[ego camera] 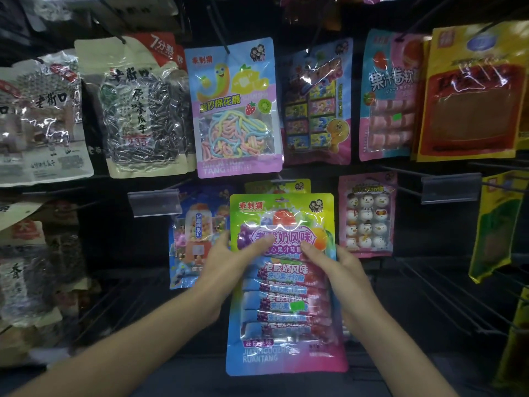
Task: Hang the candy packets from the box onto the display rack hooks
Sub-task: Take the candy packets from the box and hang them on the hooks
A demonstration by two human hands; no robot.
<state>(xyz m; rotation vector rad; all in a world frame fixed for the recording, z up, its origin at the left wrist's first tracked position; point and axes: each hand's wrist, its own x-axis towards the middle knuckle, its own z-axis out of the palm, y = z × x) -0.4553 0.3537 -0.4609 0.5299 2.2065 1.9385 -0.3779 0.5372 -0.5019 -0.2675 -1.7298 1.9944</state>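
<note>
With our left hand and right hand pinching the sides of the green candy packet before the display rack, we risked its hang hole missing the hook it hid.

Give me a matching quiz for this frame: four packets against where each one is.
Things:
1. chew packet
2. rope-candy packet
3. snowman packet
4. seed bag

Places:
A. hangs right of the chew packet
B. held by left hand and right hand
C. hangs left of the rope-candy packet
D. hangs above the chew packet

Pairs: 1-B, 2-D, 3-A, 4-C
</note>
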